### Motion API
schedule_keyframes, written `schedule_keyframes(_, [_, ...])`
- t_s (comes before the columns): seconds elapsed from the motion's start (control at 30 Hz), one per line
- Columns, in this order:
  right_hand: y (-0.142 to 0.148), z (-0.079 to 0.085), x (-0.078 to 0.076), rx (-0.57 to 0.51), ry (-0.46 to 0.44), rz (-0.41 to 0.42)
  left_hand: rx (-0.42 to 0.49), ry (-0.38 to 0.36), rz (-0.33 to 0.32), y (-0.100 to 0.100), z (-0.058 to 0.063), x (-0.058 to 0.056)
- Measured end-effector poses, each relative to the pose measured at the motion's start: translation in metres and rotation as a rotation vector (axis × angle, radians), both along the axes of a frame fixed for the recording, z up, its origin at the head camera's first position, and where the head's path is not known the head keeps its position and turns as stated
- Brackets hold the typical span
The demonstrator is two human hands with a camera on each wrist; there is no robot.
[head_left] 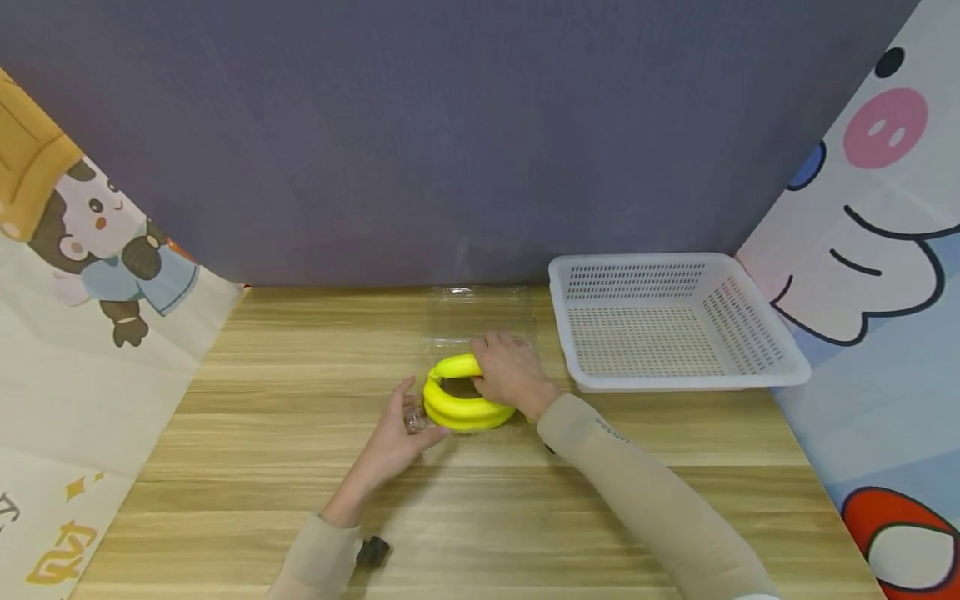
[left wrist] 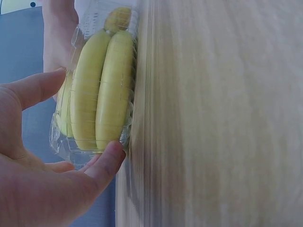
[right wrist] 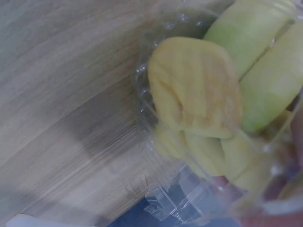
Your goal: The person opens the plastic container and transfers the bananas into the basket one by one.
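A bunch of yellow bananas (head_left: 467, 410) sits in a clear plastic box (left wrist: 57, 142), its lid (head_left: 480, 315) folded back on the table behind. My left hand (head_left: 396, 435) holds the box's left end, thumb at the front and fingers at the end wall. My right hand (head_left: 512, 368) reaches over the box and grips the rear banana (head_left: 456, 367) near its right end; its fingertips are partly hidden. In the right wrist view, a blunt yellow-brown lump (right wrist: 194, 90) shows through the plastic at the bunch's right end, beside green-tinged banana tips.
A white perforated basket (head_left: 577, 385) stands at the back right, close to the open lid. A wood-grain table (head_left: 300, 392) lies under everything. A dark grey panel (head_left: 405, 142) rises behind, with cartoon-printed sheets (head_left: 892, 250) along the sides.
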State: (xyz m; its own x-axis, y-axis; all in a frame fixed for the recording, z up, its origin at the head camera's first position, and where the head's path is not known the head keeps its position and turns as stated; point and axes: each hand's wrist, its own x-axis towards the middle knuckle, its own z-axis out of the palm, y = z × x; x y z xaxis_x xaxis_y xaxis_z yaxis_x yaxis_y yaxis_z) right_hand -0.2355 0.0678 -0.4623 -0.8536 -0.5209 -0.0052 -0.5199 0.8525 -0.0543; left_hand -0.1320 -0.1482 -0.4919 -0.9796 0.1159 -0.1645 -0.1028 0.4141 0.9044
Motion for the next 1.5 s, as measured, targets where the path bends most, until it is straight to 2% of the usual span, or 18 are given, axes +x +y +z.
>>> schedule_keyframes(0.97, [0.002, 0.0, -0.006, 0.026, 0.039, 0.06, -0.008, -0.015, 0.002, 0.0, 0.0, 0.0])
schedule_keyframes(1.5, [0.001, 0.01, -0.006, 0.008, 0.057, 0.067, -0.003, -0.01, -0.007, -0.001, 0.0, 0.0])
